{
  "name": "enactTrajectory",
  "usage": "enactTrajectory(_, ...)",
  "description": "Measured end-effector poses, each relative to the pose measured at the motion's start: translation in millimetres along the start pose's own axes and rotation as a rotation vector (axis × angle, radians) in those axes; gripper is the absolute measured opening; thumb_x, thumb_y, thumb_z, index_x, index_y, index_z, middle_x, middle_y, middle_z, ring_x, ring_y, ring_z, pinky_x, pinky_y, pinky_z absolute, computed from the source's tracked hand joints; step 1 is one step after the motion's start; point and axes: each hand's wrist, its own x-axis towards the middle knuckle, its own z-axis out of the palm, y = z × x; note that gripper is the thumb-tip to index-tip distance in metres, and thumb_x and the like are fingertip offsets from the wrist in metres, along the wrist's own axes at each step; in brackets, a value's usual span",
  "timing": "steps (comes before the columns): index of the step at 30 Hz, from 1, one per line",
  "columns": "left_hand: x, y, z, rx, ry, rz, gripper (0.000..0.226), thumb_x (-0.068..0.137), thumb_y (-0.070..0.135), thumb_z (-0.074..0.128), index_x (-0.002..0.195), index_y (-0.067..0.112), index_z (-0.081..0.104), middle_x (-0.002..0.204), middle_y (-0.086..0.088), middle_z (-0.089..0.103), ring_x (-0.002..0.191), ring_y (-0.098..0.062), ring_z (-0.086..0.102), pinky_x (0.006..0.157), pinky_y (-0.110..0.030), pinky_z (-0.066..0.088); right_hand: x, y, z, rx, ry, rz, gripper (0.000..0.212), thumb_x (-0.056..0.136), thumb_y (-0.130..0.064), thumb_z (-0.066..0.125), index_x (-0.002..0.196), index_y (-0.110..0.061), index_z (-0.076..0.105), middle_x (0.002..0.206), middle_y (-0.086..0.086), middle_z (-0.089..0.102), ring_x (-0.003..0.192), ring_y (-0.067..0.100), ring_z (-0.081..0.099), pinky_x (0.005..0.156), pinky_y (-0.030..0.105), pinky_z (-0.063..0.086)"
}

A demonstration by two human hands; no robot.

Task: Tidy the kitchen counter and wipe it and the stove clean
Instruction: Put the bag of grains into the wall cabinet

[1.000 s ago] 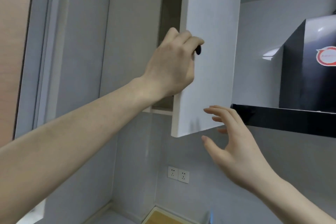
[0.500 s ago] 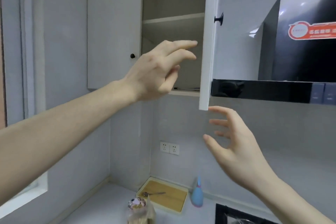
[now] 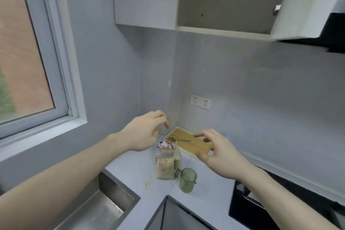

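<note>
Left hand [image 3: 144,132] and right hand [image 3: 217,152]: both open, fingers spread, empty, above oat bag [image 3: 166,162] on counter [image 3: 134,170]; green cup [image 3: 187,180] just beside bag.

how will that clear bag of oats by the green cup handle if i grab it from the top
The bag of oats is thin clear plastic, so it will probably crumple rather than stay stiff. Its fill sits low, so the bottom may sag and swing. Spilled flakes nearby hint it could leak if tipped.
</note>
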Motion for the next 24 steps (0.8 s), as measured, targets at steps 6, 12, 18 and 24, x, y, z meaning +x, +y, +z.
enactTrajectory(6,-29.4,-63.6,83.6,-0.099,-0.212,-0.199,0.045,0.085,0.007,0.044,0.119,0.034,0.057,0.138,0.020,0.044,0.123,-0.009,0.049,0.095,-0.032,0.045,62.2,54.7,76.7,-0.003,-0.164,0.125,0.043,0.091,-0.034,0.064,0.130,-0.038,0.049,0.131,-0.023,0.044,0.117,0.002,0.048,0.095,0.025,0.040)
enactTrajectory(12,-18.3,-129.4,146.5,-0.152,-0.331,-0.348,0.043,0.085,0.012,0.047,0.120,0.034,0.057,0.134,0.023,0.045,0.098,-0.013,0.056,0.085,-0.031,0.046,134.2,103.6,149.5,-0.047,-0.312,0.264,0.049,0.091,-0.033,0.061,0.138,-0.032,0.048,0.138,-0.014,0.042,0.119,0.014,0.055,0.097,0.033,0.045)
enactTrajectory(18,3.2,-172.3,203.0,-0.210,-0.422,-0.454,0.037,0.086,0.026,0.050,0.121,0.038,0.055,0.131,0.021,0.048,0.112,-0.012,0.060,0.089,-0.035,0.051,189.9,136.2,208.1,-0.080,-0.383,0.368,0.053,0.092,-0.028,0.060,0.143,-0.026,0.045,0.143,-0.007,0.040,0.113,0.020,0.061,0.096,0.034,0.047)
enactTrajectory(24,22.1,-193.2,244.2,-0.260,-0.480,-0.540,0.035,0.088,0.029,0.054,0.123,0.034,0.055,0.130,0.014,0.052,0.110,-0.016,0.062,0.087,-0.035,0.051,227.0,163.8,253.9,-0.169,-0.415,0.422,0.054,0.090,-0.023,0.060,0.143,-0.023,0.047,0.144,-0.003,0.045,0.124,0.023,0.056,0.101,0.036,0.048)
